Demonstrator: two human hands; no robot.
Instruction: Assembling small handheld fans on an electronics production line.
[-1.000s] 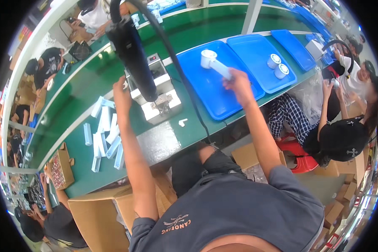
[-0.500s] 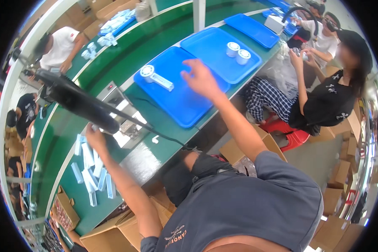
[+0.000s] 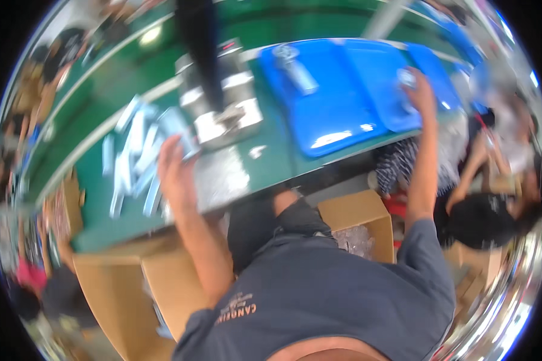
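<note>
My right hand (image 3: 423, 95) is over the middle blue tray, its fingers curled round a white round tub (image 3: 406, 77). A second pale tub (image 3: 407, 106), blurred, sits just below it on the tray. My left hand (image 3: 176, 171) is at the right side of a heap of long light-blue boxes (image 3: 129, 156), its fingers apart. One light-blue box (image 3: 179, 127) lies just beyond its fingertips; blur hides whether they touch. In the left blue tray (image 3: 328, 114) another round tub (image 3: 285, 53) adjoins a long light-blue box (image 3: 303, 79).
A metal bench machine (image 3: 226, 102) stands between boxes and trays, with a black arm (image 3: 199, 48) above it. Clear plastic film (image 3: 223, 177) lies at the green table's front edge. Cardboard boxes (image 3: 358, 210) stand below. Other people sit at right and far left.
My view has turned, shifting the table. My right hand has moved right from above the left tray to a tub. My left hand has moved from beside the machine to the boxes' near side.
</note>
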